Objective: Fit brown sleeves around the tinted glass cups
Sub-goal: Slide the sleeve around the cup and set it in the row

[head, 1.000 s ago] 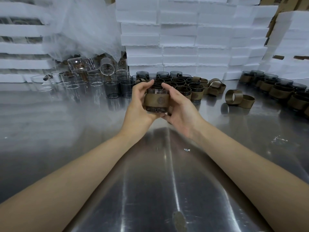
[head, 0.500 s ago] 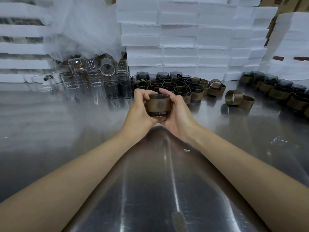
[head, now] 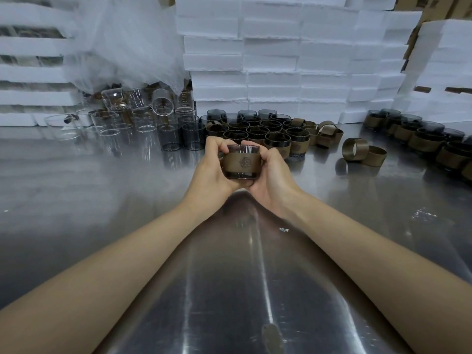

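Steel table (head: 76, 200); hands (head: 213, 172) (head: 272, 175) around sleeved cup (head: 242, 162), cup rows (head: 255, 129) close behind

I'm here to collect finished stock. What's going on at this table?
A person grips one tinted cup with the left hand and right hand, over the steel table. A brown sleeve already sits round its middle. Behind it stand more sleeved cups; bare glasses are to the left, loose sleeves to the right.

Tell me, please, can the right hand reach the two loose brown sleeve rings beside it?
Probably, once freed: nothing blocks the sleeve rings, but the right hand grips the sleeved tinted glass cup.
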Available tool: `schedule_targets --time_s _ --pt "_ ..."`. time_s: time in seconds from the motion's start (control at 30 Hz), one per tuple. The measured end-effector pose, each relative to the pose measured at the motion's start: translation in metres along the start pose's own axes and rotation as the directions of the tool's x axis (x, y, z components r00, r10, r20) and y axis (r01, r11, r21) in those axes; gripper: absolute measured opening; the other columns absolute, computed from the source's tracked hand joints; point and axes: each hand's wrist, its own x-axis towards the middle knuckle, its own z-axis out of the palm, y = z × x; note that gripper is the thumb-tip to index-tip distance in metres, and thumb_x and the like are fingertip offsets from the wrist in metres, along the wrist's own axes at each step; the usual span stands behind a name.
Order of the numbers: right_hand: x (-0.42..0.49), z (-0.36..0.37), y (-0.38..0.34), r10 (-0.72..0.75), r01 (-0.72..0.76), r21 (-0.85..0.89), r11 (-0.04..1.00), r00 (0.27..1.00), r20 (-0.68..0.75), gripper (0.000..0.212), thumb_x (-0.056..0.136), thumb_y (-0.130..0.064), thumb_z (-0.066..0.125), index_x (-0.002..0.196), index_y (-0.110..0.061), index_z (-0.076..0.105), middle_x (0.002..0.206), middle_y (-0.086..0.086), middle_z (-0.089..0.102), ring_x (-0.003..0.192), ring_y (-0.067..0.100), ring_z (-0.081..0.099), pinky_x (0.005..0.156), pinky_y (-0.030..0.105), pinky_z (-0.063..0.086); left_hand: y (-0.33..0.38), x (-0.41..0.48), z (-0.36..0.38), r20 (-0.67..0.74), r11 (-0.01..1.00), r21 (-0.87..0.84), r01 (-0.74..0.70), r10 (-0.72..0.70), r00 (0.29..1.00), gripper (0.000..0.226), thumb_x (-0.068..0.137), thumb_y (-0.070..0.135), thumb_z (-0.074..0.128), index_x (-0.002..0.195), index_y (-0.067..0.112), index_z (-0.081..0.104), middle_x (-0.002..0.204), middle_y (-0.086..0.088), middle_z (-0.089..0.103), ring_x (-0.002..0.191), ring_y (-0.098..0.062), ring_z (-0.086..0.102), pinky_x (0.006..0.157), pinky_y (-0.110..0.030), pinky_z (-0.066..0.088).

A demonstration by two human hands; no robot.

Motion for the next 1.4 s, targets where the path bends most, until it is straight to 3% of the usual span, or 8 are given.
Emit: schedule_targets --time_s 0.1,0.3,0.5,0.63,0.77,1.1,1.3,1.4 --pt "-0.001 0.000 -0.001 -0.001 0.001 0.006 1.000 0.999 0.035 0.043 0.098 -0.011 0.026 0.134 -0.004 0.048 0.119 0.023 0.059 0.091 0.029 0.061 0.051 0.025 0.052 -0.001 0.001 0.000 -0.017 0.999 -0.022 0.029 -0.030 0.999 0.070 0.066 0.002 0.086 0.092 0.031 0.029 0.115 0.012 0.056 0.107 -0.016 0.062 0.089 -0.026 0.053" --pt "-0.001 -0.003 -0.004 0.044 -0.043 -0.011 0.999 0.993 0.112 0.055 0.106 -0.043 0.017 0.140 -0.010 0.044 0.133 0.020 0.056 0.094 0.028 0.066 0.086 0.033 0.045 -0.002 0.004 0.000 -0.067 0.979 -0.180 0.091 -0.105 0.992 0.069 0.064 -0.003 0.086 0.093 0.026 0.031 0.133 0.003 0.053 0.109 -0.001 0.063 0.087 -0.021 0.053" --pt "0.003 -0.007 -0.005 0.044 -0.041 -0.030 0.999 0.992 0.122 0.044 0.106 -0.037 0.023 0.133 -0.013 0.049 0.117 0.014 0.065 0.092 0.028 0.066 0.081 0.031 0.040 -0.005 0.005 -0.001 -0.069 0.966 -0.225 0.127 -0.146 0.987 0.073 0.061 -0.005 0.088 0.098 0.030 0.035 0.116 0.002 0.056 0.098 0.001 0.066 0.081 -0.019 0.053" --pt "0.004 -0.010 -0.006 0.065 -0.060 -0.040 0.997 0.987 0.147 0.047 0.106 -0.036 0.024 0.141 -0.015 0.045 0.135 0.017 0.057 0.112 0.031 0.058 0.082 0.032 0.050 -0.006 0.005 -0.003 -0.042 0.959 -0.247 0.135 -0.150 0.988 0.072 0.060 -0.007 0.087 0.095 0.028 0.035 0.111 0.002 0.058 0.095 -0.004 0.066 0.084 -0.025 0.055" --pt "0.004 -0.009 -0.005 0.068 -0.067 -0.015 0.998 0.986 0.154 0.050 0.106 -0.038 0.024 0.138 -0.006 0.047 0.132 0.021 0.057 0.109 0.034 0.060 0.063 0.028 0.056 -0.003 0.005 -0.004 -0.022 0.959 -0.252 0.129 -0.139 0.990 0.070 0.060 -0.009 0.086 0.092 0.025 0.034 0.111 -0.004 0.058 0.095 -0.007 0.066 0.081 -0.023 0.055" --pt "0.008 -0.012 0.000 0.021 0.003 -0.167 0.986 0.989 0.147 0.051 0.104 -0.042 0.033 0.136 -0.004 0.046 0.125 0.019 0.062 0.113 0.032 0.061 0.075 0.031 0.054 -0.002 0.004 -0.002 -0.026 0.972 -0.168 0.162 -0.169 0.985 0.070 0.061 -0.006 0.087 0.091 0.025 0.032 0.100 0.000 0.059 0.090 -0.011 0.062 0.077 -0.019 0.053" --pt "0.008 -0.023 0.000 -0.198 0.231 -0.689 0.687 0.972 0.128 0.056 0.083 -0.028 0.075 0.130 -0.021 0.046 0.117 0.001 0.062 0.111 0.017 0.062 0.100 0.039 0.050 -0.007 0.003 -0.001 0.031 0.956 -0.158 0.247 -0.245 0.969 0.060 0.072 -0.014 0.074 0.095 0.027 0.037 0.103 -0.001 0.062 0.088 -0.013 0.068 0.076 -0.022 0.055" --pt "0.010 -0.027 -0.001 -0.308 0.251 -0.846 0.471 0.945 0.109 0.062 0.077 -0.033 0.079 0.129 -0.023 0.046 0.116 -0.010 0.059 0.110 0.008 0.057 0.097 0.025 0.046 -0.009 0.004 -0.002 0.016 0.956 -0.081 0.282 -0.282 0.959 0.052 0.076 -0.023 0.053 0.099 0.023 0.046 0.105 0.001 0.061 0.097 -0.009 0.062 0.078 -0.015 0.050"
